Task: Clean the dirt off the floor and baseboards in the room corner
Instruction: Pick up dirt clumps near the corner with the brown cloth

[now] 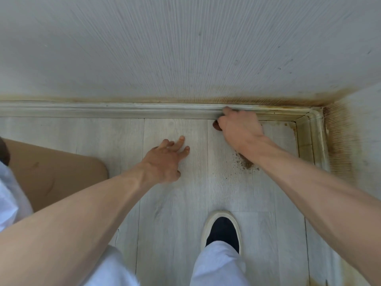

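Observation:
My right hand (240, 129) is curled against the back baseboard (123, 110), left of the corner. It grips a small brown object (215, 126), and only the object's end shows past the fingers. Orange-brown grime lines the baseboard top and the corner piece (313, 120), and it also stains the wall base (338, 137). A patch of brown crumbs (246, 163) lies on the pale plank floor (175, 203) beside my right wrist. My left hand (165, 159) rests spread on the floor with its fingertips down and holds nothing.
A tan cardboard-like sheet (55, 172) lies on the floor at the left. My dark shoe with a white rim (222, 230) stands on the floor at the bottom centre, below white trouser legs. The side baseboard (307, 145) runs toward me on the right.

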Demonstrator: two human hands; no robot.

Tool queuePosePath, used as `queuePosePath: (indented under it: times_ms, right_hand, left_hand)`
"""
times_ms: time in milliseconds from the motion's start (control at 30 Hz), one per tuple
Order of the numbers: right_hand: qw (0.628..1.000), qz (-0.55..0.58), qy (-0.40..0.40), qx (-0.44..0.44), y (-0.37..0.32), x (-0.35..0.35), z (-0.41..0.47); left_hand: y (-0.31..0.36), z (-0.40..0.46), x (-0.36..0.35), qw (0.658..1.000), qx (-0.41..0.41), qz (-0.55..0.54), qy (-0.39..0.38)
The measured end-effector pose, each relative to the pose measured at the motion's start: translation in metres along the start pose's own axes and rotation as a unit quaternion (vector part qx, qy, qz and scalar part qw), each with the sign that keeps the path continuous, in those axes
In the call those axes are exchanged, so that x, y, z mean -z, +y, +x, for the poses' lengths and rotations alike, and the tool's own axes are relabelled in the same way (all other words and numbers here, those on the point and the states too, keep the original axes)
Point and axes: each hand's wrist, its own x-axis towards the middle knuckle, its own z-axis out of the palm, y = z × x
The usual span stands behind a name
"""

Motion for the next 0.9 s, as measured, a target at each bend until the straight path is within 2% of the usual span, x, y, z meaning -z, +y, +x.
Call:
queuePosePath:
  times_ms: [167, 333, 567, 633, 767, 900]
  right_hand:
    - [0.995, -0.015, -0.061, 0.073, -0.007, 0.001, -0.007]
    - [0.999, -0.019, -0.019, 0.047, 0.023, 0.001, 0.000]
    - [0.993, 0.003, -0.101, 0.063, 0.010, -0.013, -0.012]
    - [0.995, 0.000, -0.087, 0.049, 0.018, -0.005, -0.014]
    - [0.999, 0.031, -0.006, 0.039, 0.001, 0.005, -0.001]
    - [0.997, 0.055, -0.033, 0.046, -0.016, -0.009, -0.012]
  left_hand:
    - [0.001, 0.001, -0.002, 1.000, 0.002, 0.000, 0.000]
    - [0.002, 0.000, 0.001, 1.000, 0.005, -0.005, 0.000]
    - [0.004, 0.000, 0.001, 1.000, 0.011, -0.001, -0.007]
    - [0.004, 0.001, 0.001, 1.000, 0.011, 0.003, -0.005]
    - [0.005, 0.001, 0.000, 1.000, 0.014, 0.001, -0.005]
    - [0.004, 0.004, -0.001, 1.000, 0.013, 0.003, -0.003]
